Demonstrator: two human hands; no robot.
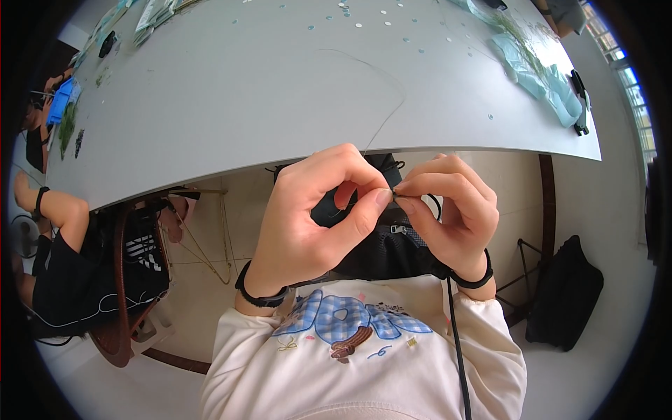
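Observation:
My left hand [308, 217] is closed in a pinch, thumb against index finger, just off the table's near edge. A thin, hair-like thread [384, 124] runs up from its fingers and curves over the tabletop. Facing it, my right hand [458, 206] pinches too, its fingertips almost touching the left ones. Between the two sets of fingertips shows a tiny dark speck [395, 194], too small to name. Both hands hover above my lap, and the fingers partly hide what they hold.
Across the grey-white table [245, 91] lie small round discs [358, 25] at the far side. Pale blue film [539, 77] and a black stapler-like tool [579, 103] sit at the right. Another person [98, 273] sits at the left, near a blue tray [61, 101]. A black bag [565, 294] stands at right.

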